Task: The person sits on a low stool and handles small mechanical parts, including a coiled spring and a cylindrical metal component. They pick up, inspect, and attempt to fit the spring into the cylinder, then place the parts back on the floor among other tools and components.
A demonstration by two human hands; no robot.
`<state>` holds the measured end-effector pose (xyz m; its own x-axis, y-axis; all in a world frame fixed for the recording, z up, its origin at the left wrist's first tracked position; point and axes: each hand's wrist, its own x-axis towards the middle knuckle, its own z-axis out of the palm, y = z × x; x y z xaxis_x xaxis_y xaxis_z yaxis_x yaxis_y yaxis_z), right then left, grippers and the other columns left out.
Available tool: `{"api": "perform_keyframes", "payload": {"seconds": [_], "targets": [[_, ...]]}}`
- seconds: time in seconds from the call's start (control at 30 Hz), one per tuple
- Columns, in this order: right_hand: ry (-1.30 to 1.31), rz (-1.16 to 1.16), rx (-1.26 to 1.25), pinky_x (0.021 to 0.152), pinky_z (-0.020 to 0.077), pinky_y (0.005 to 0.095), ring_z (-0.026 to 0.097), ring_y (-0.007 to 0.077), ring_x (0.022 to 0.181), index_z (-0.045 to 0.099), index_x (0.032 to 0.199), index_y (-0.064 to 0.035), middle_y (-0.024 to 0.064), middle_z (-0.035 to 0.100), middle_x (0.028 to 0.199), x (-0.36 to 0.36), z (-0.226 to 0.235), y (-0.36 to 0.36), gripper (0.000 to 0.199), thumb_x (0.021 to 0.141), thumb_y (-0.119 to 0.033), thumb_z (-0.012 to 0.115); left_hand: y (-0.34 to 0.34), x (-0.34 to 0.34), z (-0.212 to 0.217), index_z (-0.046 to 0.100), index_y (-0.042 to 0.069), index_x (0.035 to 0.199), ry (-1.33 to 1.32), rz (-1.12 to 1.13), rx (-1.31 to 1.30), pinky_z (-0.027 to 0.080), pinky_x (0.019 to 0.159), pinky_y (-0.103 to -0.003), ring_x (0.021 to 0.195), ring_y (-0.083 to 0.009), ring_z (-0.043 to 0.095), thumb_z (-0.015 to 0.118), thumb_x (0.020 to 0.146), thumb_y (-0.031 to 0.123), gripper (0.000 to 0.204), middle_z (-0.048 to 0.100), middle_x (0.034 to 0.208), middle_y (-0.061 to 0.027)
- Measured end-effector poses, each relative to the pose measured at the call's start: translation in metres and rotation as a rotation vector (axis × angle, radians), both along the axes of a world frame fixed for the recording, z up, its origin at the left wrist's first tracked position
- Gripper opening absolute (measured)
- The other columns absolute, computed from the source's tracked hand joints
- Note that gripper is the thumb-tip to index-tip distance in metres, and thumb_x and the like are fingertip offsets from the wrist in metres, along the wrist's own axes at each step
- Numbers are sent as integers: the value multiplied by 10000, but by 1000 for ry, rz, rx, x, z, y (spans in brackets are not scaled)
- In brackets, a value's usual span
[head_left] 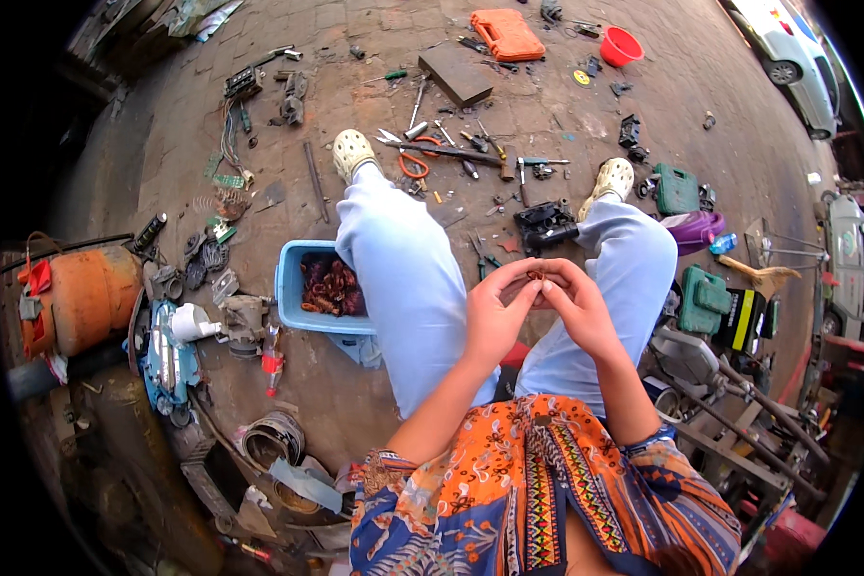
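Both hands meet over the gap between my knees. My left hand [499, 309] and my right hand [578, 305] pinch a small coil of reddish copper wire [536, 276] between thumbs and fingertips. Most of the coil is hidden by the fingers. Left of my left leg stands a light blue plastic tub [289, 288] with a heap of copper wire scrap [333, 286] inside. Just beyond my hands, a black broken machine part [545, 227] lies on the ground near my right foot.
Orange-handled snips [414, 165], a hammer [461, 154] and a dark metal block [455, 79] lie ahead on the brick ground. An orange case [508, 36] and red bowl [621, 46] sit farther off. An orange gas cylinder [91, 300] is at left, green cases [704, 300] at right.
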<state>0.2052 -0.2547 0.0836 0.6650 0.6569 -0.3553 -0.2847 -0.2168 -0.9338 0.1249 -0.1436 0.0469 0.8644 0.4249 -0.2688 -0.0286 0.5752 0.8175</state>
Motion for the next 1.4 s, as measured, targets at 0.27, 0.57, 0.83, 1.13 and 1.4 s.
{"api": "perform_keyframes", "payload": {"seconds": [0.27,0.57,0.83,1.13,1.4], "targets": [[17,292,210,823,525,321,626,223,942,299,1363,24,182,568,1158,-18,54,45,457,982,-192,430,52,-48,53,597,-46,1104,-146,235,87,494,858,-274,979,-160,621,584,875,-13,232,646,1056,-112],[-254,405,82,838,494,304,590,146,990,541,1174,43,116,619,1109,-42,55,76,317,872,-52,556,131,-125,-38,583,-28,1101,88,884,6,530,866,-291,980,-172,627,578,897,26,211,640,1056,-103],[-1074,956,679,728,515,308,639,201,792,647,992,18,101,667,958,-92,120,123,217,826,-122,648,131,-170,-213,418,-84,1261,1053,1033,761,368,1004,-431,1174,-372,466,749,766,166,647,496,1245,-233],[-1730,1043,993,1124,259,442,323,292,1344,254,1438,-30,139,334,1460,-129,183,153,718,821,-188,587,86,-161,-312,560,-111,1031,785,764,64,470,795,-345,880,-225,624,720,750,158,420,649,981,-152],[-1696,920,1135,1102,282,432,352,277,1309,290,1406,-29,135,365,1428,-115,189,148,660,827,-168,574,96,-183,-323,548,-40,1050,914,756,-175,526,567,-358,737,-240,636,595,772,25,289,621,929,-125]]}}
